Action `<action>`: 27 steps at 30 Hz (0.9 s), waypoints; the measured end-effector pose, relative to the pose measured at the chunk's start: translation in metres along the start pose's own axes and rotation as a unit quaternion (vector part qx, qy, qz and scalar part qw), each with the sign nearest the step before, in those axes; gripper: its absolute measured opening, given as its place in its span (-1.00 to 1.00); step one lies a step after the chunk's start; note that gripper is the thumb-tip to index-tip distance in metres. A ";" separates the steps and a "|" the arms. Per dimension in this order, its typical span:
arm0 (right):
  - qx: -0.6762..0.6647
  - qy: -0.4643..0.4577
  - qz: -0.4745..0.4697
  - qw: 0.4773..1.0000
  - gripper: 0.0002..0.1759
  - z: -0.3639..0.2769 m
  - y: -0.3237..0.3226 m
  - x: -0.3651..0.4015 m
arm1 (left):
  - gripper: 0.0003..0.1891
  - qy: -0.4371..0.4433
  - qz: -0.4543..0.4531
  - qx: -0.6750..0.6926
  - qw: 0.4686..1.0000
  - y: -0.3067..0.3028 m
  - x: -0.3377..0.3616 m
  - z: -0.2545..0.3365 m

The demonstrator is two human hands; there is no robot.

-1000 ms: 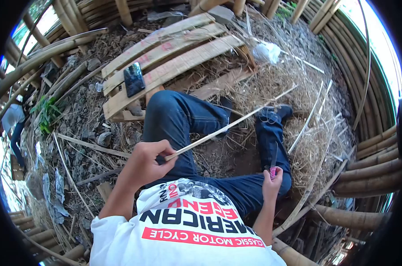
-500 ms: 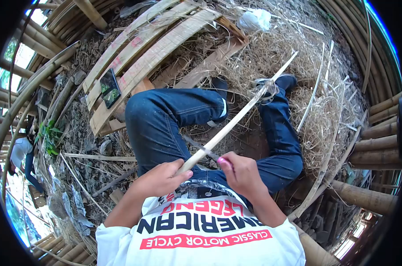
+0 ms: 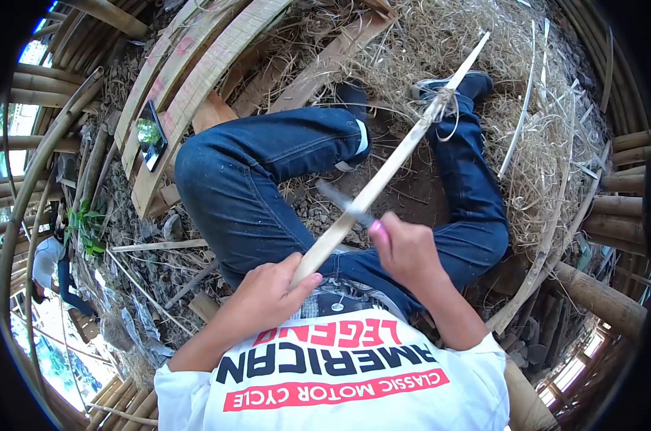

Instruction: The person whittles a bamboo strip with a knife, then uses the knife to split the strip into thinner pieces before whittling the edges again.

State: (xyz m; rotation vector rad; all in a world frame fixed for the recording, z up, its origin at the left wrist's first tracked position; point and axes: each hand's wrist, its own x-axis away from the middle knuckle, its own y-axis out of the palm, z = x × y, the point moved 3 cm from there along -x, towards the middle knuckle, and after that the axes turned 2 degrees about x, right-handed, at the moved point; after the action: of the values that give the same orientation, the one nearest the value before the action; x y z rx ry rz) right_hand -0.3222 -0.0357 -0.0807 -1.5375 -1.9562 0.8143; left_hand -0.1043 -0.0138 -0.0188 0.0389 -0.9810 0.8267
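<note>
My left hand (image 3: 266, 296) grips the near end of a long thin bamboo strip (image 3: 397, 159), which slants up and to the right over my legs toward my right foot. My right hand (image 3: 406, 249) holds a knife with a pink handle (image 3: 375, 228). Its dark blade (image 3: 342, 202) lies across the strip, a short way above my left hand. A curl of shaving hangs on the strip near its far end (image 3: 444, 108). I sit on the ground in blue jeans, left knee raised (image 3: 217, 172).
A phone (image 3: 150, 134) lies on a wooden pallet (image 3: 189, 79) to the left. Bamboo shavings and loose strips (image 3: 541, 144) pile up on the right. Thick bamboo poles (image 3: 605, 302) ring the spot. Another person (image 3: 52, 262) stands at far left.
My right hand came from beside my right thigh to the strip and set the knife blade across it. The strip's far end swung up and to the right; the view tilted down.
</note>
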 end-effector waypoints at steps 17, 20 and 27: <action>-0.070 -0.061 -0.044 0.995 -0.67 -0.003 -0.012 0.019 | -0.74 0.047 -0.029 0.075 0.996 0.022 -0.006 0.011; -0.003 0.041 0.010 0.999 -0.66 0.047 -0.008 0.007 | -0.79 0.055 -0.024 0.070 0.996 0.027 -0.013 0.011; -0.019 0.021 0.023 0.999 -0.68 0.054 -0.011 0.007 | -0.77 0.066 -0.025 0.065 0.995 0.035 -0.015 0.012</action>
State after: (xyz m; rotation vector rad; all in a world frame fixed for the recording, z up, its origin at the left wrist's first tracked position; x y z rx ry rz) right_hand -0.3702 -0.0385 -0.1094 -1.6149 -1.9226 0.7613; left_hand -0.1395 -0.0028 -0.0347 0.1182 -0.7982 0.8355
